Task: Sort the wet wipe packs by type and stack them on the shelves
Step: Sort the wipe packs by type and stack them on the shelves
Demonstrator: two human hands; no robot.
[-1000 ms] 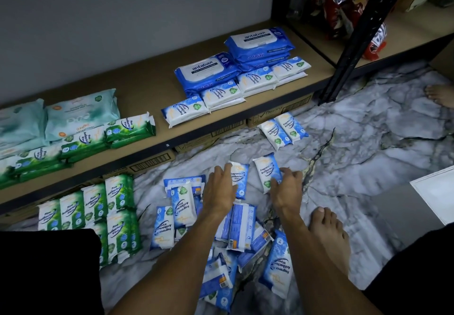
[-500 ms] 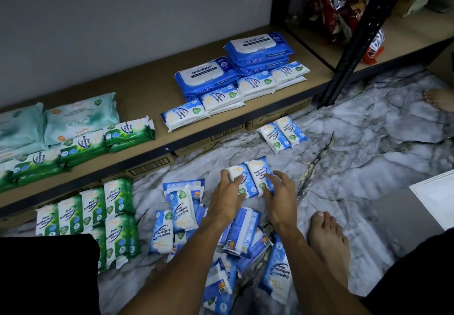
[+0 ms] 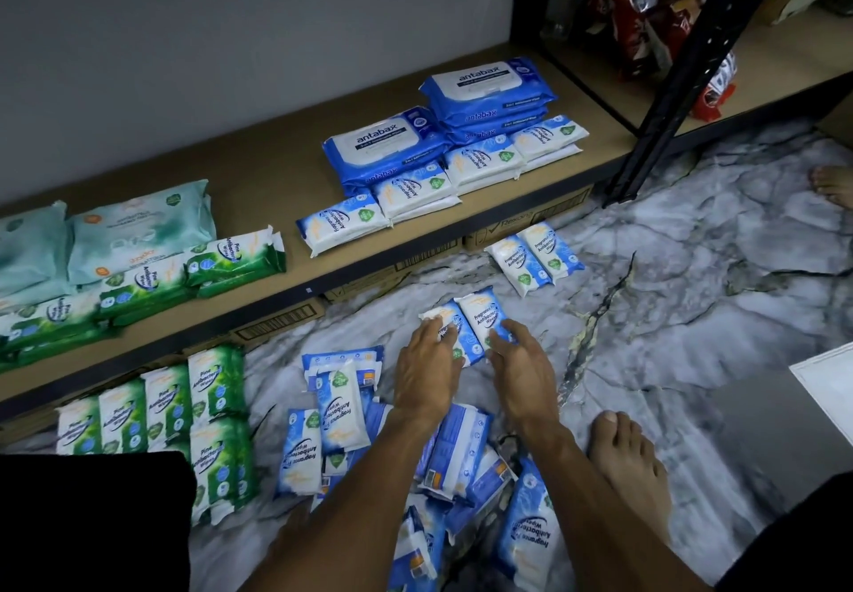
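Marble-patterned floor (image 3: 692, 314) runs up to a low wooden shelf (image 3: 258, 176), and dead centre on that floor lie two small blue packs (image 3: 477, 319), side by side and touching, the readable one marked "Fragrance Antibacterial Wipes". The left hand (image 3: 427, 374) lays fairly straight fingers over the left pack and the right hand (image 3: 524, 374) does the same over the right pack: flat contact, nothing curled round. Just beyond, near the shelf edge, sits a second blue pair (image 3: 533, 259), again two. Under the forearms there's a loose blue heap (image 3: 461, 457), overlapping, too jumbled to count. Off to the left on the floor are green packs (image 3: 166, 400) reading "Pine Antibacterial Wipes": four in a row, with more below them. Up on the shelf, a row of small blue packs (image 3: 415, 187) fills four spots along the front, some two high. Behind them stand big "antabax" packs (image 3: 484, 88), three in the right stack and two in the left. Further left, green shelf packs (image 3: 235, 257) sit in three piles in front of two pale teal packs (image 3: 143, 227). Cardboard boxes (image 3: 277, 317) show barcodes beneath the shelf. A bare foot (image 3: 632, 467) rests at right, and red snack bags (image 3: 646, 5) sit on the neighbouring shelf.
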